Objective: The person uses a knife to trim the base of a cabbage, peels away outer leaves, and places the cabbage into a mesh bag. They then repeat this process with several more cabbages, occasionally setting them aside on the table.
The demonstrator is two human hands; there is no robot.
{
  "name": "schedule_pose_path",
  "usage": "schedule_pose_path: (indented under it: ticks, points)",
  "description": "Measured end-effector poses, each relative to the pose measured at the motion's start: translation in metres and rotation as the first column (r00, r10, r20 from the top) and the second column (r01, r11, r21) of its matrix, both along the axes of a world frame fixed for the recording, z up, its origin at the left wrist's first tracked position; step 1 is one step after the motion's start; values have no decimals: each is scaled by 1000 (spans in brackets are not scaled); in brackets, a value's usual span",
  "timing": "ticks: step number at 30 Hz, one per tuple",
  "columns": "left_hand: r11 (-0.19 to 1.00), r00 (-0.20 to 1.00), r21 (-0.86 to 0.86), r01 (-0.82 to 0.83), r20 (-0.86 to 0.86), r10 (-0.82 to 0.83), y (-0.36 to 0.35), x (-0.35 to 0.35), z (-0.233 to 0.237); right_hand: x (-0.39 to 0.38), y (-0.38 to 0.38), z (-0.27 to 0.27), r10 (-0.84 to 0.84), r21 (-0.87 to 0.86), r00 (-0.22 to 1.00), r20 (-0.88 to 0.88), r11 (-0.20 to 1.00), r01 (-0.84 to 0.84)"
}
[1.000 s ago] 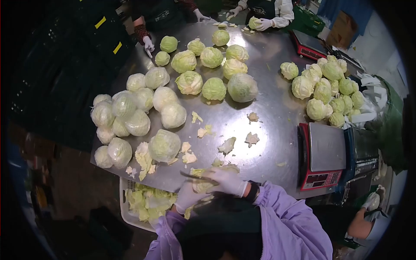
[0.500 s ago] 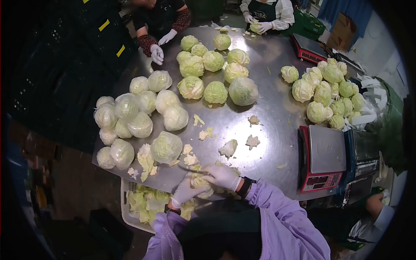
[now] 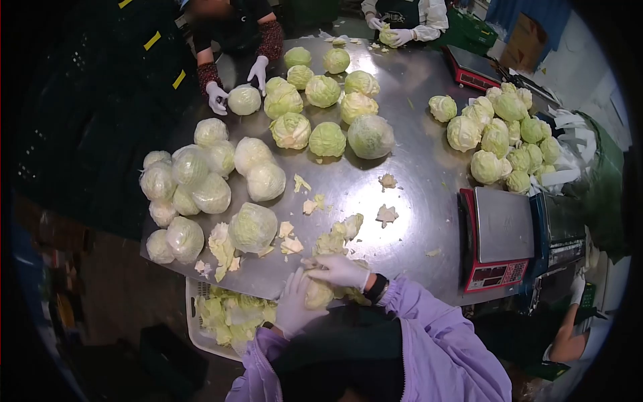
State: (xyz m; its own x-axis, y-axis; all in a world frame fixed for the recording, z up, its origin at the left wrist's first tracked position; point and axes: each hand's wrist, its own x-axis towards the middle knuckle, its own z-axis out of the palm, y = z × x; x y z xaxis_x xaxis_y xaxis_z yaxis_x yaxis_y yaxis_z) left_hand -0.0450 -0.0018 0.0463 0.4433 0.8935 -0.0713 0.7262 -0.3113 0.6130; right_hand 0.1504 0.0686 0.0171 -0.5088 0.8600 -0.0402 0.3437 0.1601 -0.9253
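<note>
At the near table edge, my left hand, in a white glove, is closed around the left side of a pale cabbage. Above that cabbage is my gloved right hand, its fingers bent together around a thin knife-like tool, mostly hidden, with only a small brownish bit showing at the fingertips. Loose green leaves lie just beyond my right hand. A wrapped cabbage sits to the left, beside leaf scraps.
Wrapped cabbages crowd the table's left; bare ones stand mid-table and others at right. A red scale stands on the right. A white basket of leaves is below the edge. Two co-workers' gloved hands are across.
My left hand has shifted up and right along the cabbage. Leaves now lie beyond my right hand. The co-worker at far left has both hands beside a wrapped cabbage.
</note>
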Motion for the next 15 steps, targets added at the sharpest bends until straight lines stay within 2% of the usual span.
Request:
schedule_pose_path:
  ticks: [1, 2, 3, 4, 5, 6, 7, 8, 9, 10, 12, 13, 14, 15]
  points:
    - [1000, 999, 15, -4, 35, 3, 4, 0, -8, -1, 1, -10, 1, 8, 1000, -2, 1000, -1]
    - [1000, 999, 24, -8, 32, 7, 11, -8, -20, -3, 4, -22, -98, -246, 992, -82, 966, 75]
    - [999, 980, -29, -22, 196, 27, 18, -23, -33, -4, 8, -33, -206, -491, 969, -134, 863, 116]
    - [996, 934, -84, -27, 353, 55, 21, -31, -35, 2, 11, -45, -195, -486, 971, -139, 867, 104]
    - [919, 811, -385, -82, 510, 286, 19, -38, -36, 13, 10, -57, -162, -415, 984, -74, 902, 117]
    - [920, 817, -382, -87, 501, 286, 17, -44, -40, 21, 7, -64, -140, -340, 990, -10, 932, 128]
    - [826, 584, -560, -65, 650, 486, 18, -50, -50, 28, 5, -68, -138, -332, 990, -21, 935, 124]
    - [715, 291, -699, 25, 689, 664, 21, -54, -61, 35, 3, -70, -146, -277, 989, -1, 951, 139]
    - [683, 181, -725, 83, 685, 705, 21, -45, -61, 36, 1, -67, -153, -229, 988, 21, 961, 154]
    - [684, 177, -725, 78, 686, 706, 18, -36, -59, 35, -2, -65, -148, -228, 989, 20, 962, 148]
    - [490, -151, -780, 388, 471, 869, 17, -7, -27, 36, -15, -20, -175, -511, 973, -148, 856, 76]
    - [456, -116, -817, 352, 446, 888, 16, 2, -25, 35, -16, 6, -149, -588, 971, -186, 809, 11]
    - [454, -114, -816, 358, 444, 889, 12, 3, -42, 30, -18, 5, -153, -589, 972, -181, 808, 18]
    - [392, 54, -858, 331, 432, 900, 9, 8, -46, 24, -22, 1, -172, -386, 957, -233, 920, 72]
